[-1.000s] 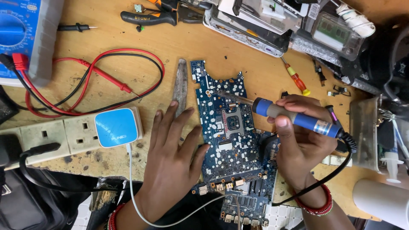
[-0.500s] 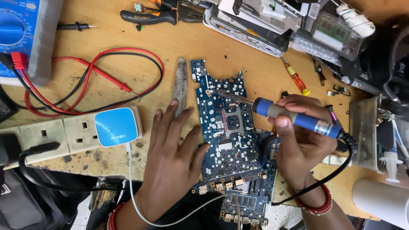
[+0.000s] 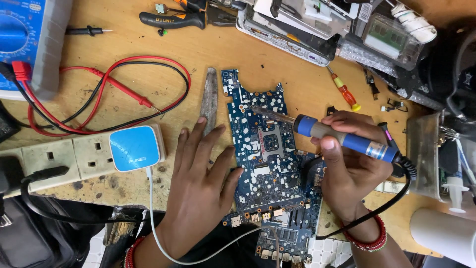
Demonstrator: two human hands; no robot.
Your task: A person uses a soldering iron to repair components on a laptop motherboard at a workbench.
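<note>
A blue circuit board lies on the wooden bench in front of me. My right hand grips a blue-handled soldering iron, its metal tip resting near the board's upper left part. My left hand lies flat on the bench with fingers spread, the thumb touching the board's left edge. A grey flat metal tool lies just beyond my left fingertips.
A blue multimeter with red and black leads sits at the far left. A white power strip with a blue adapter lies near the front. Pliers, a small screwdriver and stacked devices crowd the back.
</note>
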